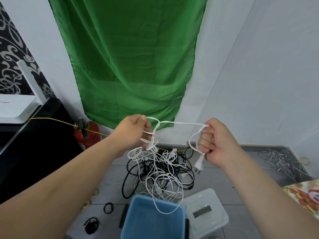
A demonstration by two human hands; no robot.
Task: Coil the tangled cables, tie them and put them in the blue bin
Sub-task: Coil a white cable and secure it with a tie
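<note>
In the head view both hands are raised above the grey tiled floor, in front of a green cloth hanging on the far wall. The left hand [136, 133] has its fingers curled round several loops of a thin white power cable [181, 123]. The cable runs taut across to the right hand [214, 144], a fist closed on its end stretch, with the white two-pin plug [198, 165] dangling just below.

From the left hand the cable drops into the tangled heap of white and black cables [160, 173] on the floor. One white loop hangs over the far rim of the blue plastic bin [146, 221] nearest the camera. Small black loop ties [108, 208] lie left of the bin.

To coil well, I would draw slack from the heap gently, lay even loops into the left hand, and free snags rather than tug.
</note>
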